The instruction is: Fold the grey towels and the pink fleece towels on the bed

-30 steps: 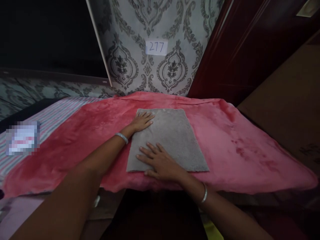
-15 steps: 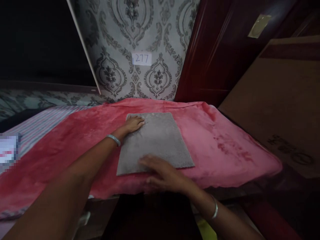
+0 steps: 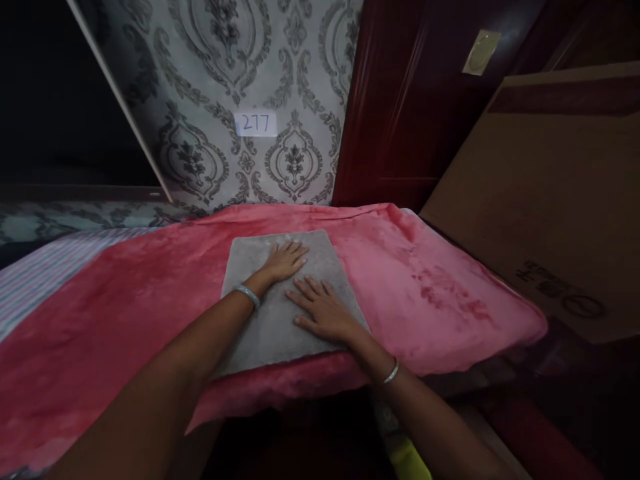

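Across a pink and red blanket (image 3: 150, 287), near the middle of its spread, lies a grey plush cloth (image 3: 275, 340), flat and four-sided, its near edge close to where the blanket drops over the front. Both of the person's hands are on it, palms down. The left hand (image 3: 286, 261) rests toward the far part of the cloth, its fingers open and slightly spread, gripping nothing. Nearer the body and to the right, the right hand (image 3: 323, 310) lies with its fingers fanned and its thumb held out, also gripping nothing; a small gap separates the two hands. Each wrist wears a band (the left bracelet (image 3: 247, 295) looks the wider, the right bangle (image 3: 393, 371) thinner and silvery). At the far left, a striped cloth (image 3: 50, 260) shows beside the blanket. Behind stands a wall with patterned wallpaper (image 3: 295, 160), bearing a white paper label (image 3: 256, 123) handwritten with 277. A dark screen (image 3: 60, 100) fills the upper left, a glossy dark red panel (image 3: 395, 107) rises right of the wallpaper, and a cardboard box (image 3: 565, 187) with black printing leans in at the right
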`<state>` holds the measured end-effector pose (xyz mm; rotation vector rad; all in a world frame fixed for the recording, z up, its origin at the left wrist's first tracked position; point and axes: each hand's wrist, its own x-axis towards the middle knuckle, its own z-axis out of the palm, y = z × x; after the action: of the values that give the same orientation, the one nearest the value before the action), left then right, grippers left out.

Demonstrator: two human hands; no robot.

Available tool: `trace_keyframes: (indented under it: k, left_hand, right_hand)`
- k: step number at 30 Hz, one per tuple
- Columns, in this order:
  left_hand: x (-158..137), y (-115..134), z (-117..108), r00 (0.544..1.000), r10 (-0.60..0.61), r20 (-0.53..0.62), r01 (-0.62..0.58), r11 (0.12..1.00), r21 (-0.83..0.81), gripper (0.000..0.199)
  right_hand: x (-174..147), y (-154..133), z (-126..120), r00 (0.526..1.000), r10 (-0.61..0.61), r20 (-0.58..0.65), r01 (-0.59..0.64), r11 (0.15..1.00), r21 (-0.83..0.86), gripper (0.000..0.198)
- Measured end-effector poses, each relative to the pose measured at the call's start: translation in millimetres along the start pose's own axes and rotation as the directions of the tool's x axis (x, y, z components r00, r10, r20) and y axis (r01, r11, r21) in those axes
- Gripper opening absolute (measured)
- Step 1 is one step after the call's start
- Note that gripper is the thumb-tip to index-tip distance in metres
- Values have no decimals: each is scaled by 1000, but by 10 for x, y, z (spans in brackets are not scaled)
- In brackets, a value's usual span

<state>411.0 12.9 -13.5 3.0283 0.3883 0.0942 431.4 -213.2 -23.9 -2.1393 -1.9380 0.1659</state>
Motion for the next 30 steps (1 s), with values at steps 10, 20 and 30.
trace_keyframes:
  k: [10,20,30]
  left_hand:
    - [-28,34,-105,999,-13,45,11,999,30,59]
    - [483,370,-286,990,142,4,-142,990,23,60]
    - [718,430,-21,994,56,91,-59,998,33,60]
  right_hand:
    - [-586,-306,74,995,-103,-1,102,981,168,73]
    - [-581,94,-369,983,-7,-184,37,986,161,62]
    - [-388,311,-45,998,58,-15,-56,995,88,67]
